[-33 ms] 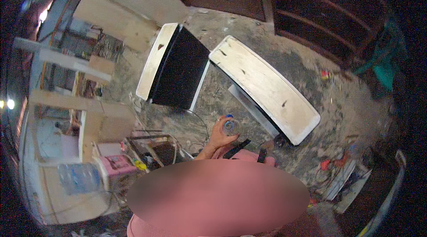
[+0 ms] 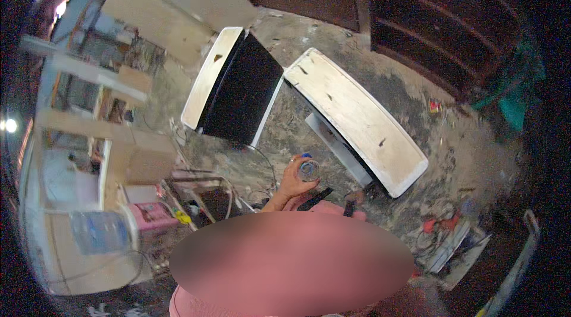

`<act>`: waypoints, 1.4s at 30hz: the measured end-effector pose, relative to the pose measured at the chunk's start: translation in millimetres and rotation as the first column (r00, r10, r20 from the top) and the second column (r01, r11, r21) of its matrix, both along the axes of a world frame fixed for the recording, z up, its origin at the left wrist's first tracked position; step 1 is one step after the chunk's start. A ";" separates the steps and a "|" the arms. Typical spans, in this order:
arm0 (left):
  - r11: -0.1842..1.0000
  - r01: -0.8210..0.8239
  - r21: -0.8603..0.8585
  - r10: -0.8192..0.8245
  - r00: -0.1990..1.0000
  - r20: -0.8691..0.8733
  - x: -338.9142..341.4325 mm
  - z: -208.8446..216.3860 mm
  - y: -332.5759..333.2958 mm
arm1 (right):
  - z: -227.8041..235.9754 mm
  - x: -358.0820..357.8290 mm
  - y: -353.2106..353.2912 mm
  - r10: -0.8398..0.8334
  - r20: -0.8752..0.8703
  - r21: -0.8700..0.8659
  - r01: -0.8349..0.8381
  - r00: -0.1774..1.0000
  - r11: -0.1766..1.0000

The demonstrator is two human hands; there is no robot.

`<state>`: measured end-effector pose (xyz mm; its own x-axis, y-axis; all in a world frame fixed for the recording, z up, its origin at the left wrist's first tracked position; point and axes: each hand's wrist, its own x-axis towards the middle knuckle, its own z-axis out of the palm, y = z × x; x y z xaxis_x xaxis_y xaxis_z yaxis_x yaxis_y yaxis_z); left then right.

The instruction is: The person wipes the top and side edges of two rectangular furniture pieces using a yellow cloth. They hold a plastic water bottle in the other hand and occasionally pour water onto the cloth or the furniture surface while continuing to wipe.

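While gripping clear plastic bottle, left hand sits just below white board; fingers clamped on it; right hand unseen.

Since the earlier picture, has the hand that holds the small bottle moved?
No. The left hand holds the clear bottle at the same spot as before, just below the lower left edge of the long white board on the floor.
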<state>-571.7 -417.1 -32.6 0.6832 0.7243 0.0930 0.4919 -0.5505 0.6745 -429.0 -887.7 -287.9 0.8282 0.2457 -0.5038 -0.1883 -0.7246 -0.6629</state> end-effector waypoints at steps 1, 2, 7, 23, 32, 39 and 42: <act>0.999 -0.032 -0.039 0.031 0.999 -0.005 -11.3 -6.5 4.7 | -3.1 3.6 -0.5 -0.011 -0.002 -0.029 0.011 1.000 1.000; 0.995 -0.059 -0.077 0.059 0.998 0.002 -28.0 -9.5 7.2 | -7.4 4.7 1.6 -0.012 0.016 -0.046 0.013 1.000 0.999; 0.986 -0.077 -0.150 0.094 0.990 0.108 -102.6 -31.5 48.7 | -11.1 10.0 47.5 -0.002 0.060 -0.064 0.006 0.998 0.998; 0.557 -0.784 -0.275 0.797 0.597 -0.086 -371.2 -92.9 92.9 | 72.0 0.6 376.2 0.591 0.231 -0.070 -0.592 0.773 0.803; 0.499 -0.866 -0.018 0.866 0.499 -0.027 -378.9 -104.8 98.7 | 78.6 1.5 542.5 0.530 0.155 -0.031 -0.532 0.833 0.846; 0.437 -0.884 -0.163 0.895 0.445 -0.012 -344.8 -61.4 188.0 | 30.3 -11.7 681.2 0.688 0.016 0.229 -0.672 0.726 0.704; 0.427 -0.892 -0.151 0.902 0.431 0.007 -332.9 -40.5 238.9 | 9.6 -13.9 744.2 0.790 0.071 0.272 -0.774 0.609 0.572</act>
<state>-904.7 -178.3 -73.1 -0.3643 0.9312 -0.0127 0.6089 0.2485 0.7533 -442.9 -143.4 -278.3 0.2268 0.9059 -0.3576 0.3309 -0.4170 -0.8465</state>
